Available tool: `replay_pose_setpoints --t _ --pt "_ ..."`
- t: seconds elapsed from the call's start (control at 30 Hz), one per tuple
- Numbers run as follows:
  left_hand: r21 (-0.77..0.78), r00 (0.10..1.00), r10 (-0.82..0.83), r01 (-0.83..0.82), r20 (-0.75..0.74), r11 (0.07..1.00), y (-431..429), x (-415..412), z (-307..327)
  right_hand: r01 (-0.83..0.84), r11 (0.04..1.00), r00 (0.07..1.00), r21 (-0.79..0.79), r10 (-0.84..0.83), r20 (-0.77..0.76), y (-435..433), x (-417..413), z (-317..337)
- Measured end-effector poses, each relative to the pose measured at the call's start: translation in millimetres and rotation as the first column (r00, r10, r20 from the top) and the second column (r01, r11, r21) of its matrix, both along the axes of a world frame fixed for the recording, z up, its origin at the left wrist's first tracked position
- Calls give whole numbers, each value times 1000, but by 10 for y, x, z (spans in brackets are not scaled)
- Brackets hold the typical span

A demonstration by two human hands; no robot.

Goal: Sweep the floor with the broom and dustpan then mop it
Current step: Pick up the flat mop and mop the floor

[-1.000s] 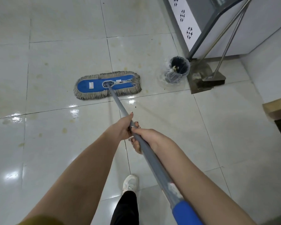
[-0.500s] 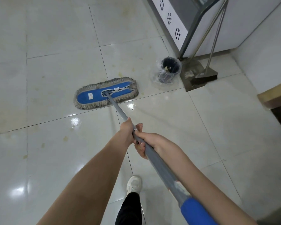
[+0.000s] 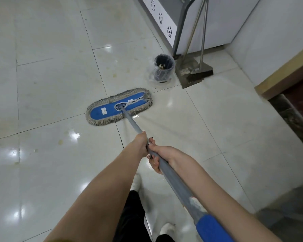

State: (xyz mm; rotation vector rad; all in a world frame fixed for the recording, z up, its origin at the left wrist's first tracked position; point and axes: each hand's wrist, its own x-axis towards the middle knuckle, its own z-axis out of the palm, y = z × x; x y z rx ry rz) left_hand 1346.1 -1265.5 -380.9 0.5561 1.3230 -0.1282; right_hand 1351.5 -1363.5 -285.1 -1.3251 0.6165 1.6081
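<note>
My left grip (image 3: 140,145) and right grip (image 3: 162,154) clench the mop handle (image 3: 133,121); pushing upper-right risks toppling the bin (image 3: 163,69).

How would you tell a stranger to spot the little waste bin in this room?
Find the white panel with snowflake cut-outs at the upper right. At its foot stand a grey dustpan and broom, with the bin on the floor just left of them. It is the only round, dark thing there, lined with a clear bag, unlike the flat blue mop.
</note>
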Motion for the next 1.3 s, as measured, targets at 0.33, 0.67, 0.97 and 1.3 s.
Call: replay_pose_setpoints --t 0.33,0.67,0.97,1.3 --pt "-5 999 -38 38 28 999 -409 -251 158 -67 994 994 -84 73 77 -240 -167 -42" --pt "-68 986 -160 162 42 984 564 4 215 -160 973 973 -168 184 138 744 120 -35" --pt "-71 975 -219 221 32 973 1638 456 270 -100 980 984 -171 123 129 1821 528 37" --pt "-70 973 -225 228 51 971 2388 1046 237 -95 977 987 -191 118 112 2566 1122 51"
